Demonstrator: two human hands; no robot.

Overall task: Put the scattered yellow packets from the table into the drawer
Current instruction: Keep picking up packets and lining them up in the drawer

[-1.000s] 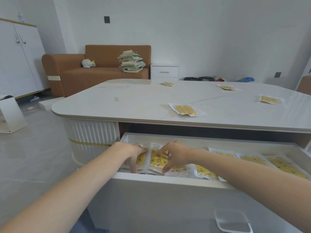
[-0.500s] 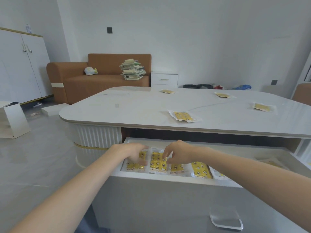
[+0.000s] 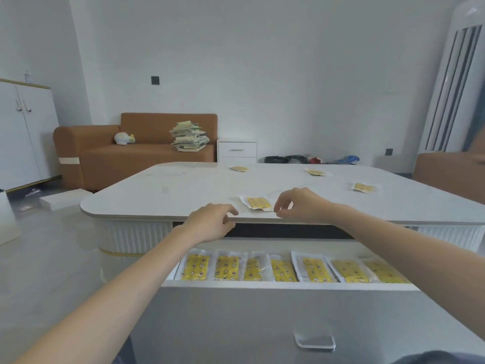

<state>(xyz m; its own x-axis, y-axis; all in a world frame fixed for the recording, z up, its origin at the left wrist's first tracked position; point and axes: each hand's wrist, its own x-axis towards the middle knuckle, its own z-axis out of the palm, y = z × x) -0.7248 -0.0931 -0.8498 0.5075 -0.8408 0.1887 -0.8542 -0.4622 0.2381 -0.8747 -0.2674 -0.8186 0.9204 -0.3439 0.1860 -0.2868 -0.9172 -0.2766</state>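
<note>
The white drawer (image 3: 262, 284) under the table stands pulled out, with several yellow packets (image 3: 227, 267) lined up in a row inside. On the white table (image 3: 183, 195) a yellow packet (image 3: 258, 203) lies near the front edge. My left hand (image 3: 210, 223) hovers at the table's front edge, just left of that packet, fingers loosely curled and holding nothing. My right hand (image 3: 298, 204) hangs just right of the packet, thumb and fingers bent close to its corner, holding nothing. Three more yellow packets lie farther back: one (image 3: 239, 168), another (image 3: 315, 172) and a third (image 3: 363, 187).
A brown sofa (image 3: 136, 151) with a stack of books (image 3: 189, 136) stands behind the table, a small white cabinet (image 3: 237, 151) beside it. A white cupboard (image 3: 23, 132) is at the left, a tall white unit (image 3: 456, 88) at the right.
Both hands have left the packets in the drawer and risen to the table's front edge, on either side of the nearest packet. My view has tilted upward.
</note>
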